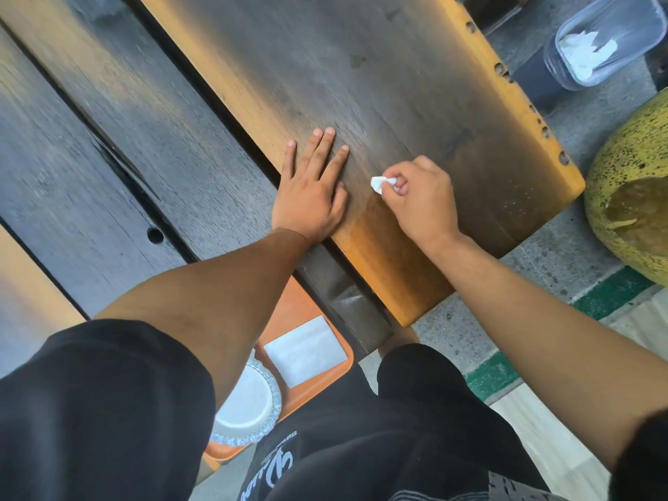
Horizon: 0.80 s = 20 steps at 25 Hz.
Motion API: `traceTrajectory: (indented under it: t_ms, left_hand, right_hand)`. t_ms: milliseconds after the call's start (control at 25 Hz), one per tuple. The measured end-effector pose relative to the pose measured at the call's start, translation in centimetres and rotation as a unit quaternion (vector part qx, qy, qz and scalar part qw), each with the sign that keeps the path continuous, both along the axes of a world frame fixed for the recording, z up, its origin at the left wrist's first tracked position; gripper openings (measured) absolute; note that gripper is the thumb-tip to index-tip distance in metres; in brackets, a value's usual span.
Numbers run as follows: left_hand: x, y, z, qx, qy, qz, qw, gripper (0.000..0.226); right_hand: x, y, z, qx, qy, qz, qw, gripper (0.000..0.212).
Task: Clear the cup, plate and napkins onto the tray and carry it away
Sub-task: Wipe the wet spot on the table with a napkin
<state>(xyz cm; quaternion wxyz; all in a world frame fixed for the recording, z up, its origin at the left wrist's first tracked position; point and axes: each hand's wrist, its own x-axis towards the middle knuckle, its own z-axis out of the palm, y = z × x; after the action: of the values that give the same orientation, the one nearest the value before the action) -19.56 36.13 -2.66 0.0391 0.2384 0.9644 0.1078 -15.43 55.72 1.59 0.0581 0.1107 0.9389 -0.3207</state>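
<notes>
Last scrap of napkin coming off the table, tray's already loaded below

Right hand [421, 200] is pinched shut on a small crumpled napkin [379, 183] near the near end of the wooden table [415, 85], while the left hand [312, 189] lies flat and open, palm down, just beside it along the plank's left edge. The orange tray [343, 350] sits lower, past the table's near edge, partly hidden by the left arm; on it are a white plate [249, 403] with a frilly rim and a flat folded napkin [307, 350] next to it. Can't see a cup anywhere, could be under the arm. Looks like the tail end of clearing: next move would be dropping that scrap onto the tray, then gripping the tray with both hands to lift. Off past the far right corner a clear plastic tub [611, 38] holds some white crumpled paper.
</notes>
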Motion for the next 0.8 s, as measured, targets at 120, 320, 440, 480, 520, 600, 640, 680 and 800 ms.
traceTrajectory:
  t_ms: [120, 320, 440, 480, 520, 600, 640, 680, 800]
  left_hand:
    - [0.0, 0.0, -0.1, 0.002, -0.003, -0.001, 1.0, 0.058]
    - [0.0, 0.1, 0.1, 0.003, 0.0, 0.003, 1.0, 0.058]
    - [0.1, 0.1, 0.1, 0.005, -0.002, 0.004, 1.0, 0.058]
    - [0.1, 0.1, 0.1, 0.004, -0.003, 0.005, 1.0, 0.058]
    - [0.1, 0.1, 0.2, 0.004, -0.003, 0.006, 1.0, 0.058]
    - [0.0, 0.1, 0.2, 0.003, -0.003, 0.007, 1.0, 0.058]
    - [0.1, 0.1, 0.2, 0.003, -0.004, 0.007, 1.0, 0.058]
    - [0.1, 0.2, 0.2, 0.005, -0.004, 0.007, 1.0, 0.058]
    - [0.1, 0.2, 0.1, 0.009, -0.001, 0.008, 1.0, 0.057]
  right_hand:
    - [1.5, -2.2, -0.3, -0.003, -0.001, 0.091, 0.996, 0.016]
    - [9.0, -1.0, 0.4, -0.077, -0.025, 0.288, 0.954, 0.01]
    - [11.6, 1.5, 0.6, -0.069, -0.063, 0.339, 0.936, 0.008]
    - [11.7, 2.5, 0.6, -0.068, -0.067, 0.307, 0.947, 0.008]
    - [11.3, 3.4, 0.6, -0.064, -0.063, 0.257, 0.962, 0.01]
    - [9.2, 4.7, 0.4, -0.035, -0.027, 0.149, 0.988, 0.014]
    - [7.8, 5.1, 0.1, -0.025, -0.002, 0.102, 0.995, 0.014]
    - [6.4, 5.0, -0.1, -0.02, 0.02, 0.064, 0.998, 0.014]
    - [3.7, 3.6, -0.7, 0.012, 0.036, 0.009, 0.999, 0.013]
